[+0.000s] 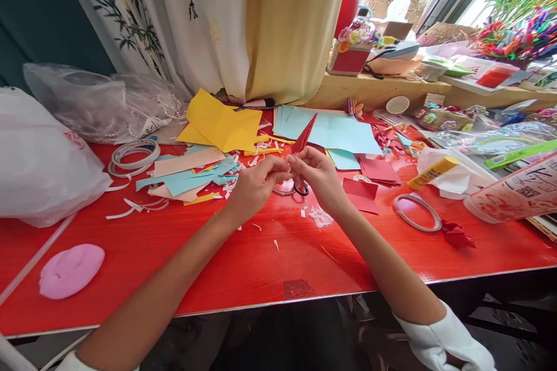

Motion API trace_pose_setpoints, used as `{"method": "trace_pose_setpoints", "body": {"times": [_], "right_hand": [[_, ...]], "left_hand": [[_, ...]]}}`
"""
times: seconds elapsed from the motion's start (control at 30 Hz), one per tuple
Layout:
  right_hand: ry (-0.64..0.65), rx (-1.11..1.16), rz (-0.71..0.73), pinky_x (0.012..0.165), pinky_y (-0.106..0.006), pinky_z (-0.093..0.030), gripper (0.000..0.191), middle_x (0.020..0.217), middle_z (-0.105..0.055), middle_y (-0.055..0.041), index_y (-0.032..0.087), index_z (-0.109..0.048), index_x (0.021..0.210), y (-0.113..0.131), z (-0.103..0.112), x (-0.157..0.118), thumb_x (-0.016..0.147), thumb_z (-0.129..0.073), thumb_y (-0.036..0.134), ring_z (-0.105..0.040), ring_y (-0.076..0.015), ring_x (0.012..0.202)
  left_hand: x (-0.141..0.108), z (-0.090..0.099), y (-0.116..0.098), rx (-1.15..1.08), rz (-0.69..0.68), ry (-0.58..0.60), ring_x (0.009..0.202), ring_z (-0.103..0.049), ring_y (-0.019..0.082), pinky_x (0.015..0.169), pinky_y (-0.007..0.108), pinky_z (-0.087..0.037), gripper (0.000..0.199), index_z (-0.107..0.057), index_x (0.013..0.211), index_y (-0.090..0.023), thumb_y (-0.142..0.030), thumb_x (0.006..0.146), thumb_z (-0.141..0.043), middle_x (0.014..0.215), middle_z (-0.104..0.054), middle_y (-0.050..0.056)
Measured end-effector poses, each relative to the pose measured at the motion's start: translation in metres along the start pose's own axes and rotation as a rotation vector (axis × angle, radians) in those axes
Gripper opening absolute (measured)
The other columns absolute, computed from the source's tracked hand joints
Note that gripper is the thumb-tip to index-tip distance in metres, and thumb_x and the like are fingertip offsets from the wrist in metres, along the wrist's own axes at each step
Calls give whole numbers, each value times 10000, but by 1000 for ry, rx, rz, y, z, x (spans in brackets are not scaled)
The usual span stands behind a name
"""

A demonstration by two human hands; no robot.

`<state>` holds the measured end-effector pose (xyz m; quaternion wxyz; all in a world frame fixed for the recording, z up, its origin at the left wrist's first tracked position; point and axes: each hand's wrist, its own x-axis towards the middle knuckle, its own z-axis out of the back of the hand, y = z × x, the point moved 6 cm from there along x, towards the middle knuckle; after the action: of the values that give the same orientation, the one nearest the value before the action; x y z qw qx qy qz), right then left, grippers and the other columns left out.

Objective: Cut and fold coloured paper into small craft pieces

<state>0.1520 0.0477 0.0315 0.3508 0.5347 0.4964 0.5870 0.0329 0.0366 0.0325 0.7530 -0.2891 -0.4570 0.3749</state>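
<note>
A folded piece of red paper (304, 134) points upward from between my fingertips, above the middle of the red table (261, 266). Its lower end is pinched by my right hand (319, 171). My left hand (261, 184) is closed with its fingertips meeting those of my right hand at the paper's base; my fingers partly hide that end. Just below my hands lie the dark handle of a pair of scissors (301, 189), partly hidden, and some white paper scraps (321, 216).
Yellow sheets (224, 127), light blue sheets (326, 130) and red squares (360, 194) lie around my hands. A glue stick (433, 172) and tape roll (416, 213) are at right. White bag (43, 156), wire coils (134, 156) and pink clay (72, 271) are at left.
</note>
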Motion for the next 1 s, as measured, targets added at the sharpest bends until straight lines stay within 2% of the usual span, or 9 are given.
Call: {"method": "trace_pose_setpoints", "body": {"times": [0.07, 0.17, 0.23, 0.3, 0.43, 0.57, 0.8, 1.0], "right_hand": [[31, -22, -8, 408, -186, -340, 252, 559, -530, 39, 170, -493, 700, 3, -1, 0, 740, -627, 379, -456, -57, 438], [76, -46, -21, 473, -199, -391, 218, 611, -551, 19, 157, -539, 730, 4, -2, 0, 752, -615, 360, -488, -66, 491], [44, -26, -29, 482, -201, -398, 213, 630, -557, 10, 155, -546, 724, 2, 2, 1, 761, -604, 357, -494, -68, 503], [-6, 19, -47, 483, -200, -403, 218, 654, -566, 1, 154, -550, 727, -2, 7, 2, 762, -600, 364, -503, -71, 517], [-14, 66, -87, 505, -195, -417, 233, 696, -578, -12, 153, -558, 727, -7, 7, 2, 753, -606, 380, -515, -71, 548], [32, -15, -66, 511, -203, -420, 245, 641, -549, -1, 158, -548, 702, -3, 2, 1, 765, -580, 392, -510, -79, 538], [29, -323, 4, 495, -207, -400, 210, 572, -521, 21, 169, -530, 698, 1, 1, -2, 819, -484, 335, -506, -89, 510], [34, -344, -7, 486, -198, -389, 190, 554, -495, 32, 163, -510, 665, 1, 0, -2, 814, -468, 275, -492, -80, 496]], "left_hand": [[1, 1, 2, -78, 17, -12, 763, -620, 110, 686, 211, -463, 85, -523, 886, -224, -264, 813, -508, 831, -652, -29], [4, 5, 4, -154, 49, -59, 757, -626, 125, 692, 240, -474, 218, -474, 989, -250, -311, 791, -543, 771, -649, -34], [6, 7, 6, -189, 65, -77, 780, -627, 135, 726, 265, -477, 317, -431, 1062, -270, -318, 777, -562, 761, -647, -35], [7, 8, 6, -197, 73, -72, 828, -622, 140, 766, 281, -476, 350, -423, 1089, -274, -314, 773, -568, 848, -650, -17], [7, 8, 2, -34, 2, -40, 855, -594, 129, 781, 268, -468, 241, -506, 1011, -238, -311, 786, -552, 982, -612, 5], [6, 7, -4, 129, -106, -30, 812, -562, 114, 765, 250, -452, 125, -535, 921, -206, -261, 809, -521, 916, -597, 0], [3, 2, -5, 229, -203, 9, 788, -540, 119, 743, 247, -434, 70, -526, 882, -193, -189, 816, -504, 855, -561, 5], [4, 1, -3, 282, -238, 42, 771, -525, 123, 727, 250, -427, 52, -507, 873, -194, -191, 822, -502, 833, -544, 7]]}}
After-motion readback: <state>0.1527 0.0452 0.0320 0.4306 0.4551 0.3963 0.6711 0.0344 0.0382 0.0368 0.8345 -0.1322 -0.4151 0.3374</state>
